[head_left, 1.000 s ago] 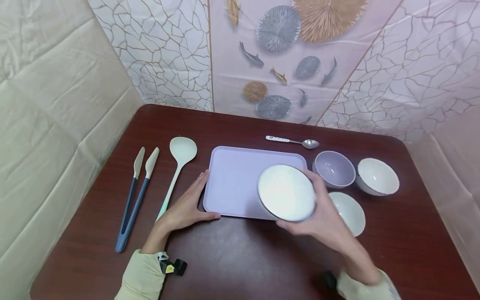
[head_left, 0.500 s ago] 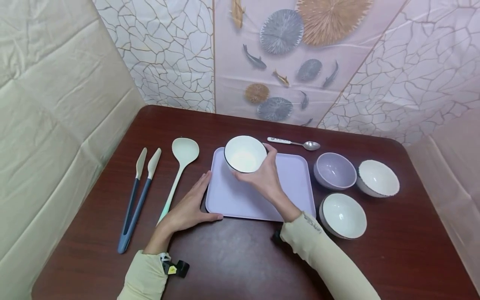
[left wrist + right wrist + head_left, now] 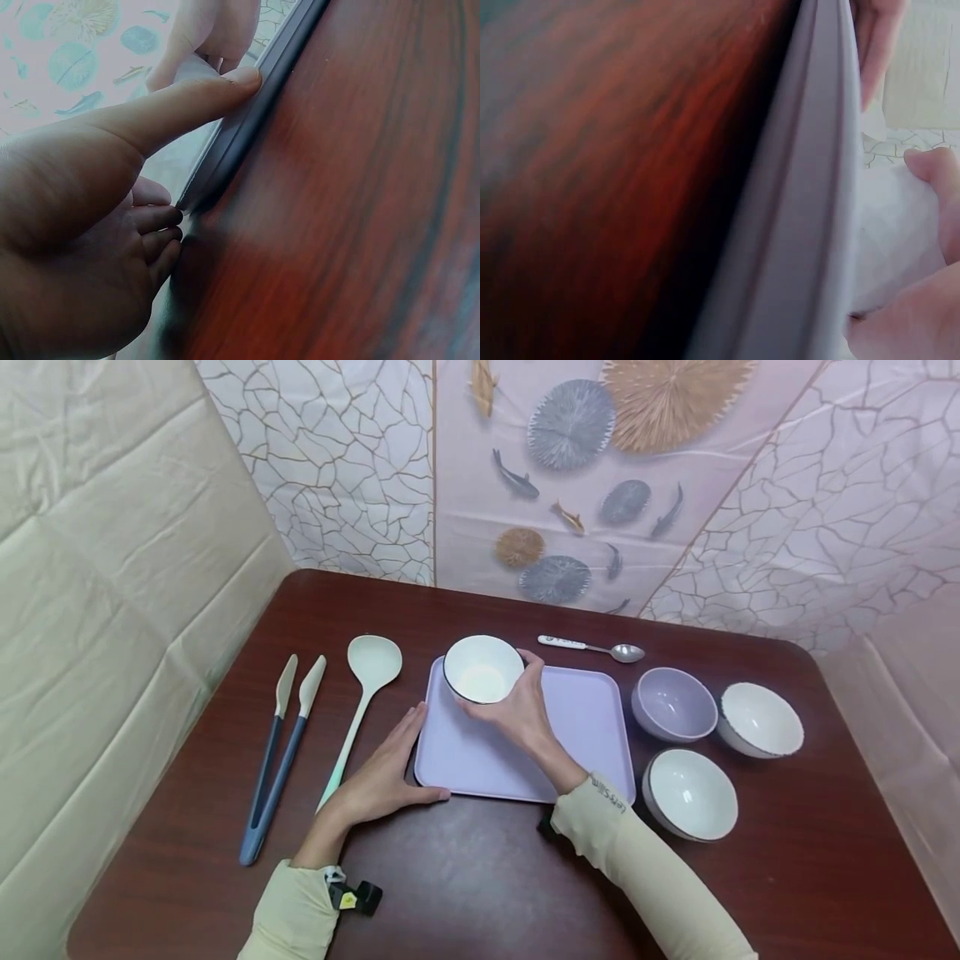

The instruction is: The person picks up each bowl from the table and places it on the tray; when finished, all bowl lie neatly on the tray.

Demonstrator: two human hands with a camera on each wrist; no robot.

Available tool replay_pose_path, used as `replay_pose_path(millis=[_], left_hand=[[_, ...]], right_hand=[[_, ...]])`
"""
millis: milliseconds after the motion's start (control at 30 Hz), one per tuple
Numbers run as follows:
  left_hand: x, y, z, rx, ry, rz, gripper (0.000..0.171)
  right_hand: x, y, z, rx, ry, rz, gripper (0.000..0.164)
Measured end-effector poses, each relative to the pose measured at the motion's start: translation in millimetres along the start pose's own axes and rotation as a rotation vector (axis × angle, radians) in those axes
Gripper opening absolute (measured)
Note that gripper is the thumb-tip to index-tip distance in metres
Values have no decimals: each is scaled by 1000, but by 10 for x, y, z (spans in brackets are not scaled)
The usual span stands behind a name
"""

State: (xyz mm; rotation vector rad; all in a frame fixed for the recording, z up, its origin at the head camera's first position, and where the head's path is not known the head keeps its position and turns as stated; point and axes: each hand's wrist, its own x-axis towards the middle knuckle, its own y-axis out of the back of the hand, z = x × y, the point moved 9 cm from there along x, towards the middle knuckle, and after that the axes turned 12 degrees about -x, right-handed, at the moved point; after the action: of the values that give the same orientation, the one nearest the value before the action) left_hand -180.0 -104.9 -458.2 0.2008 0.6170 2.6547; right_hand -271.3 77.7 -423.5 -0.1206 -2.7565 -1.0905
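Observation:
My right hand [image 3: 519, 714] grips a white bowl [image 3: 483, 667] with a dark rim by its right side, thumb at the near side. The bowl stands over the far left part of a lilac tray [image 3: 588, 731]. My left hand [image 3: 382, 781] lies at the tray's near left corner, fingers fairly straight along the left edge and thumb on the front edge. In the left wrist view the left thumb [image 3: 244, 79] presses the tray rim [image 3: 225, 150]. The right wrist view has the tray edge [image 3: 810, 187] close up, with the bowl [image 3: 892, 232] behind it.
Right of the tray stand a lilac bowl [image 3: 675, 703] and two white bowls, one nearer [image 3: 692, 793] and one farther right [image 3: 761, 720]. A spoon [image 3: 588, 647] lies behind the tray. To the left are a pale ladle [image 3: 372, 664] and blue-handled tongs [image 3: 273, 768].
My right hand has carried the white bowl leftward and away from me, from the tray's right side to its far left part. The left hand has stayed at the tray corner.

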Motion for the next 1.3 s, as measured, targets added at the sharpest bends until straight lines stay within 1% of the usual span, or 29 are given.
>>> replay_pose_path(millis=[200,500,633,767,933,1100,1200,1300], left_hand=[[-7,-12,-42,9,28,-2,120],[-22,-74,-27,2,22,-20,119],[-17,-65,7,-1,14,-15,119],[-10,-51,19,-5,25,-15,119],[-2,-42,-1,0,46,-17,119],[10,-39,-14,5,47,-15,120],[7,-44,-17,6,43,-11,120],[-1,-49,-18,9,41,-6,120]], right_hand=[[3,-42,-23,5,11,-4,113],[-36,-75,60,-18,-24,-23,114],[-36,-68,81,-18,-24,-19,114],[-25,-61,73,-22,-15,-17,113],[-11,-65,50,-23,-4,-22,114],[-4,-66,34,-28,0,-33,116],[-47,16,-3,-59,5,-28,121],[-153,222,-79,-87,19,-25,122]])
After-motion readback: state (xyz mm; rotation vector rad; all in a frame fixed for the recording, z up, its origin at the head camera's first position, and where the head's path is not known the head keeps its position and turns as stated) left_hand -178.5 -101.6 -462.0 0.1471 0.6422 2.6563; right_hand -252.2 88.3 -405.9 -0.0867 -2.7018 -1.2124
